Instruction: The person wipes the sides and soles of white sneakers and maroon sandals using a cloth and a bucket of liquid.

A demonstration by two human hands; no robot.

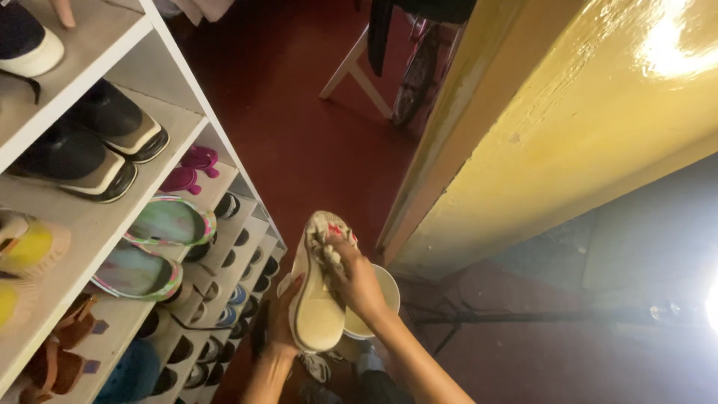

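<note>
Beside the front edge of the white wooden shoe rack, the left hand clasps a cream fabric sneaker sole-up from below, while the right hand pinches a crumpled pale cloth against it, above a white round bowl.

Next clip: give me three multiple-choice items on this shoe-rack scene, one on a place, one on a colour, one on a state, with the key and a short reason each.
1. Where is the shoe rack?
A. on the person's left
B. on the right
C. behind the chair

2. What colour is the floor?
A. blue
B. dark red
C. white

3. How is the pale shoe held?
A. sole toward the camera
B. lying on a shelf
C. hanging by its laces

Key: A, the shelves fill the left; B, the floor reads dark red; A, the left hand grips it while the right hand presses a cloth on it.
</note>
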